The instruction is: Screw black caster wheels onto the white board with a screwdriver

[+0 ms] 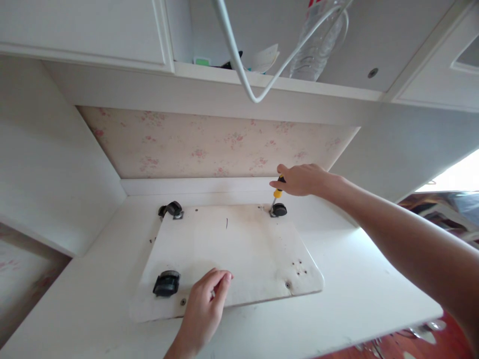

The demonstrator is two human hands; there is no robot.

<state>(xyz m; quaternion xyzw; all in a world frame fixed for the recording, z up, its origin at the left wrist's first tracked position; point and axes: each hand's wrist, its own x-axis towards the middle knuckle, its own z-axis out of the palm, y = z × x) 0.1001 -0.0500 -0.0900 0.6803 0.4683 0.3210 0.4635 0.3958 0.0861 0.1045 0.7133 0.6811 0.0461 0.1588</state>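
Note:
A white board lies flat on a white desk, with black caster wheels at three corners. My right hand is closed round a yellow-and-black screwdriver, whose tip points down at the far right caster. My left hand rests on the board's near edge, fingers curled and pressing down. Other casters stand at the far left and the near left. The near right corner shows only screw holes.
Floral wallpaper backs the desk alcove. A shelf above holds a clear plastic bottle and small items. A white curved tube hangs in front of the shelf. The desk's edge drops off at the right over a red floor.

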